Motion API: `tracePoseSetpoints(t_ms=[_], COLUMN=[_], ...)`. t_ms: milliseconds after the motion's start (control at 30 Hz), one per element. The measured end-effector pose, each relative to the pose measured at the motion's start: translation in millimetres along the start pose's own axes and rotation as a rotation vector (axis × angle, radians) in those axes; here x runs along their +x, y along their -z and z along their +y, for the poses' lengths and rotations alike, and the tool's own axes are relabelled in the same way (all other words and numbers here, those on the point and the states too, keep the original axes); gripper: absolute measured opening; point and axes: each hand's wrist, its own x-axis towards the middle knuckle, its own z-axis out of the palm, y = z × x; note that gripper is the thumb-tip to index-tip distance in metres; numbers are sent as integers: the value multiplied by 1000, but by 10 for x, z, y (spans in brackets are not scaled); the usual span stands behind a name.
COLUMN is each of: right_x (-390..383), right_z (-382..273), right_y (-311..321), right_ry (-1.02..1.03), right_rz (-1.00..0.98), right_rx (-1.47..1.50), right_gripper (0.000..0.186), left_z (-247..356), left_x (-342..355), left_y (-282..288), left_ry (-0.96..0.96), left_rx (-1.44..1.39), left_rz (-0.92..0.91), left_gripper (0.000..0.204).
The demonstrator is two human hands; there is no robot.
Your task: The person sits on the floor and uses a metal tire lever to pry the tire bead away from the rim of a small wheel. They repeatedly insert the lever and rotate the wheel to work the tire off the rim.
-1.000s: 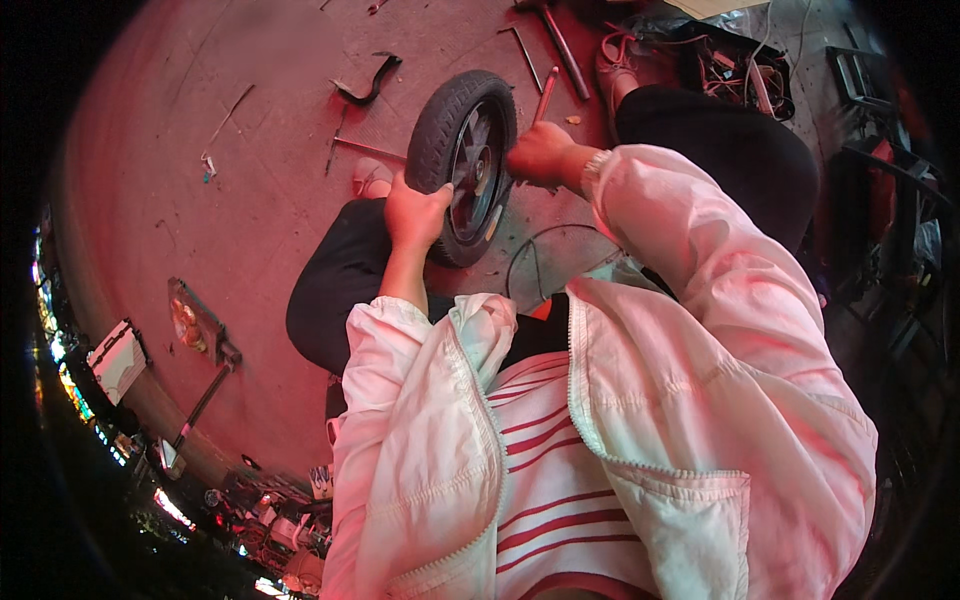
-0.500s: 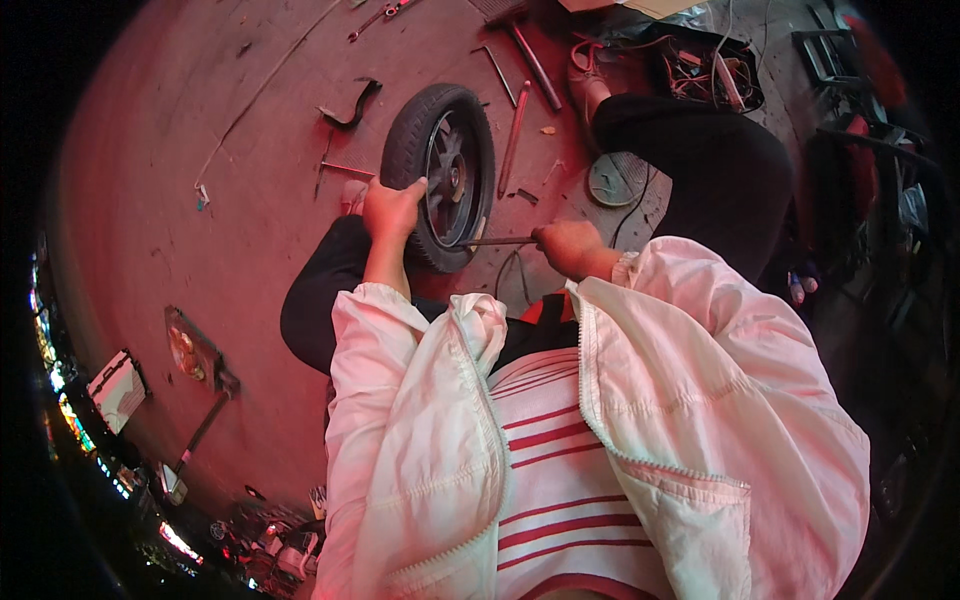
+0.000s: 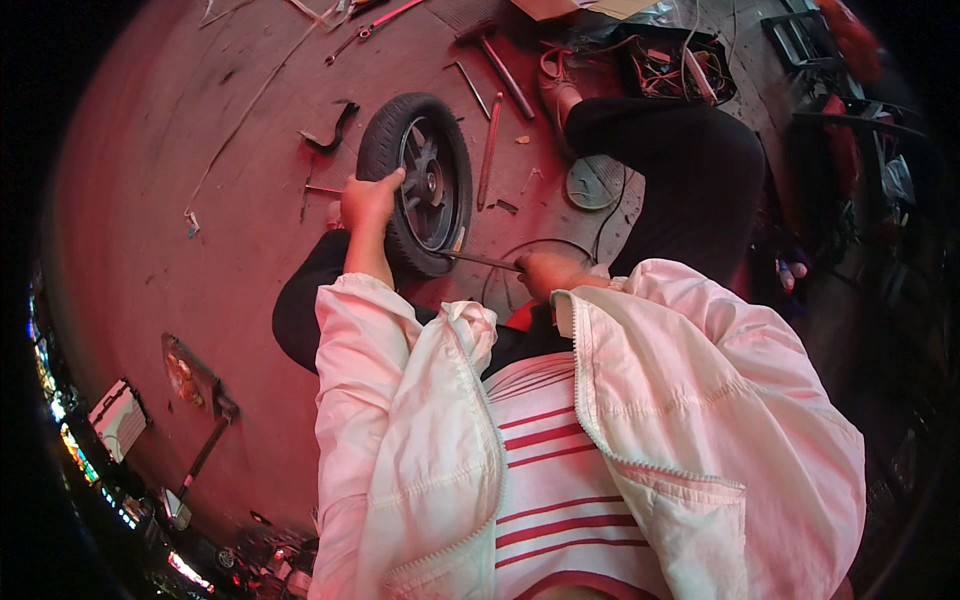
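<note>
A small black motorbike wheel (image 3: 428,180) with its tire (image 3: 380,150) stands upright between my legs, tilted a little. My left hand (image 3: 367,208) grips the near left side of the tire, thumb over the edge toward the spokes. In my right hand (image 3: 550,273) is a dark metal tire lever (image 3: 482,260), its fingers closed round the near end. The lever's far tip meets the lower edge of the rim, where tire and rim join; whether it sits under the bead I cannot tell.
Beyond the wheel lie a hammer (image 3: 508,75), a long reddish bar (image 3: 490,150), a thin rod (image 3: 472,88), wrenches (image 3: 362,32) and a curved black bracket (image 3: 335,130). A black tray of cables (image 3: 680,70) stands beside my right foot. A round pale disc (image 3: 594,183) lies by my right leg.
The view has shifted, so most things sit further left. My right hand and the lever's handle end have dropped lower and nearer me, tilting the lever; my left hand keeps its hold.
</note>
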Motion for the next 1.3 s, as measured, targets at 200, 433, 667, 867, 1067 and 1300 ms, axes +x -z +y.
tracePoseSetpoints(t_ms=[200,433,667,867,1067,1300], right_x=[-6,-80,-43,-160,-445,-596], right_z=[126,233,246,187,35,73], right_y=[-153,-56,-10,136,691,920], right_ry=[-12,19,68,173,249,242], right_rz=[0,35,166,161,88,125], right_rx=[184,506,647,555,99,-190], right_gripper=[39,36,36,35,29,27], left_z=[64,74,-188,-300,-185,-198], left_x=[327,77,-473,-418,-613,-1178], left_y=[-64,19,-522,-478,-80,-172], left_ry=[-8,-94,-172,-101,-181,-185], left_rx=[-46,-1124,-672,-548,-28,-165], left_rz=[63,-172,112,168,77,84], left_gripper=[101,75,97,97,96,92])
